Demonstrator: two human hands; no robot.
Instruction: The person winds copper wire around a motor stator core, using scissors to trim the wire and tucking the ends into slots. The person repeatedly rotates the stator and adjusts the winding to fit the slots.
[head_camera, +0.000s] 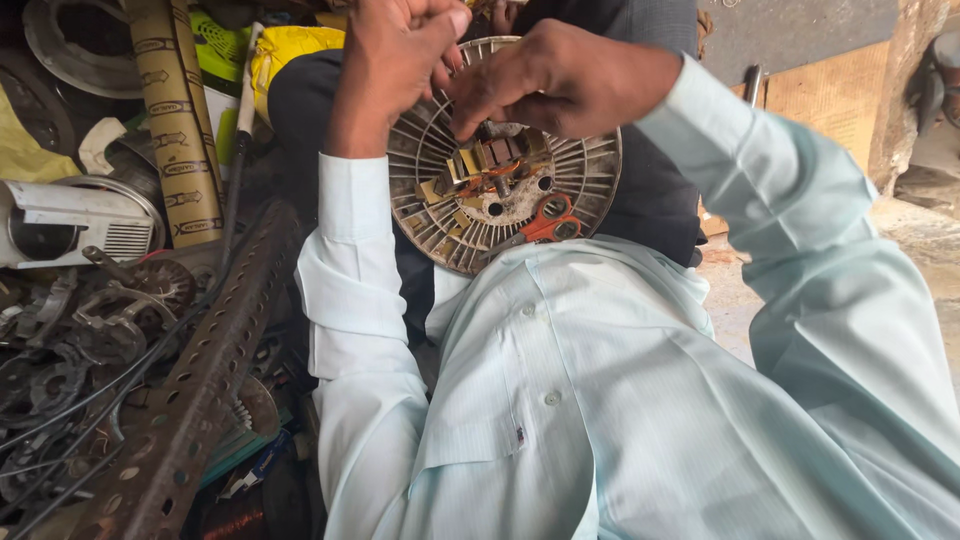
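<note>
Our count of what lies before us

We count two hands, one round slotted disc (505, 160), one pair of orange-handled scissors (545, 225), one perforated metal bar (195, 395) and one cardboard tube (178, 120).

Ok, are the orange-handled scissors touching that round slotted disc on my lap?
Touching. The head view shows the scissors lying flat on the round slotted disc, handles on its ribs.

Shirt (600, 400): pale mint, fine stripes, small white buttons, chest pocket.
Sleeves (350, 260): long, cuffs at the wrists.
Trousers (650, 190): dark grey.
</note>
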